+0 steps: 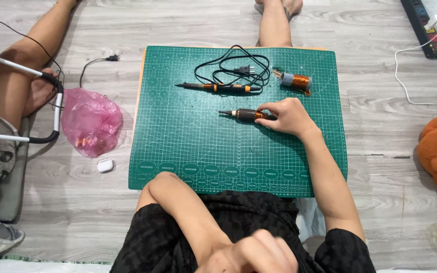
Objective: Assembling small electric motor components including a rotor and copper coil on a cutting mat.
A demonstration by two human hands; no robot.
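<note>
The right hand (287, 117) pinches the small screwdriver (244, 115) lying mid cutting mat (178, 151), not yet lifted; the left hand (251, 253) rests loosely curled near the lap. Beyond it on the mat, soldering iron (218, 87) unplugged, copper coil (295, 81) untouched. Left of the mat, a pink bag (91, 121) holds something orange.

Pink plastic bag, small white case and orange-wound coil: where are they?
Pink plastic bag (91, 120): head view, crumpled middle.
Small white case (105, 165): head view, its top.
Orange-wound coil (296, 81): head view, copper-coloured winding.
</note>
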